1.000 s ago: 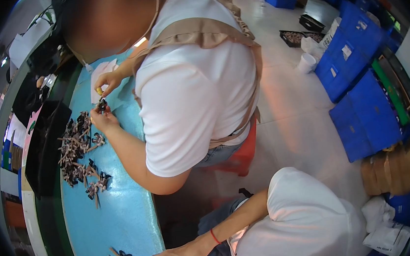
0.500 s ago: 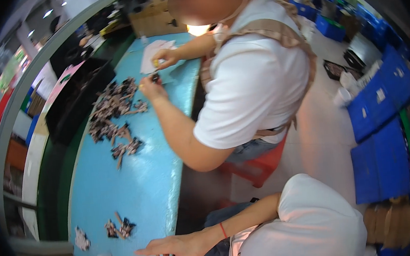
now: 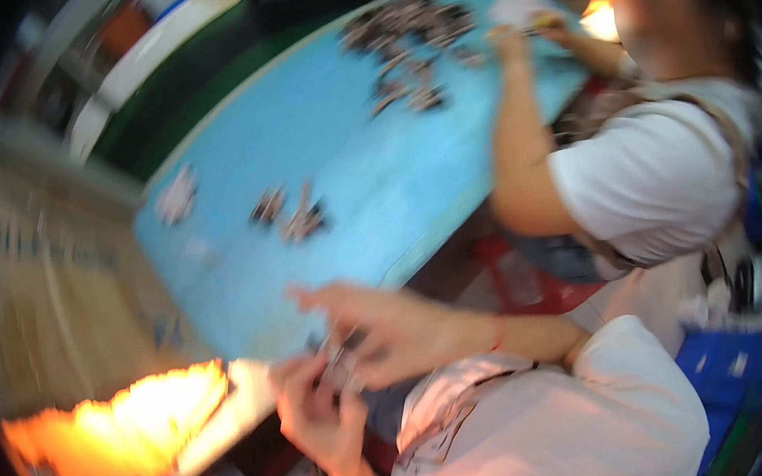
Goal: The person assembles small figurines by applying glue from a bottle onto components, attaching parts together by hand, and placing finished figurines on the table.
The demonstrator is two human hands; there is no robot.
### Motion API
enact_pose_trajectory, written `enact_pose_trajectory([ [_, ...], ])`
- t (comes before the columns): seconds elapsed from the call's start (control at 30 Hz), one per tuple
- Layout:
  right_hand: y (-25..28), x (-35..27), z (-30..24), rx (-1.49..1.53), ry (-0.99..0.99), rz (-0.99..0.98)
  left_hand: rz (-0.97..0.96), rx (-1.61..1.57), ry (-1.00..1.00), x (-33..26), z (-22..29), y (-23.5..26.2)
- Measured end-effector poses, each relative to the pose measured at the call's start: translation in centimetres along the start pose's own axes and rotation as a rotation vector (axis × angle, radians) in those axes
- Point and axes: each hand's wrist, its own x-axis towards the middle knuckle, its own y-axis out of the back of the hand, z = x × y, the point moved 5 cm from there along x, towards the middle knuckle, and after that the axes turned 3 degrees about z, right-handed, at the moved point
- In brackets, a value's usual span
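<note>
My left hand (image 3: 317, 416) is closed, its thumb and fingers pinching a small pale and dark piece (image 3: 341, 359). Motion blur hides the exact kind of this piece. From the right, my right hand (image 3: 394, 328) grips the same piece between thumb and fingers, with its index finger stretched out over the table. A red band circles my right wrist. Beyond my hands, on the blue tabletop (image 3: 348, 186), lie two small dark and pinkish bunches (image 3: 304, 222). A paler pinkish bunch (image 3: 177, 195) rests farther left.
A co-worker (image 3: 659, 174) in a white shirt sits at the right, hands (image 3: 526, 33) at the table's far end beside a large pile of similar pieces (image 3: 407, 29). Cardboard (image 3: 44, 261) borders the table at left. Bright orange light (image 3: 134, 436) glows below it. Blue crates (image 3: 742, 368) stand lower right.
The view has swung left and down, so the table and co-worker appear farther right and higher. Both my hands show more fully, still around the small piece.
</note>
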Motion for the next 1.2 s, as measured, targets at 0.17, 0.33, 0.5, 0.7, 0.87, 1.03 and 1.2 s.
enact_pose_trajectory([
  [0.17,-0.7,1.2,-0.4,-0.001,-0.015,0.005,-0.066,0.106,-0.056,0.4,0.7,0.4],
  [0.33,-2.1,1.6,-0.5,-0.039,-0.035,0.019,-0.019,-0.133,0.047,-0.3,0.5,1.8],
  [0.5,-2.1,1.6,-1.8,-0.091,-0.046,-0.011,-0.072,-0.589,0.275,-0.4,-0.9,1.8],
  [0.7,-1.5,1.6,-1.3,0.194,-0.106,0.066,0.061,-0.339,0.058,-1.1,-0.2,1.2],
  [0.87,0.1,1.6,0.1,0.43,-0.095,0.244,0.21,-0.427,-0.212,-1.8,1.0,2.1],
  [1.03,0.4,0.7,-1.4,0.207,0.055,0.283,0.017,-1.044,0.345,-1.4,-1.0,2.3],
  [1.2,-1.5,1.1,-2.0,0.039,0.152,0.035,-0.087,-1.645,0.703,-2.7,-1.0,-0.3],
])
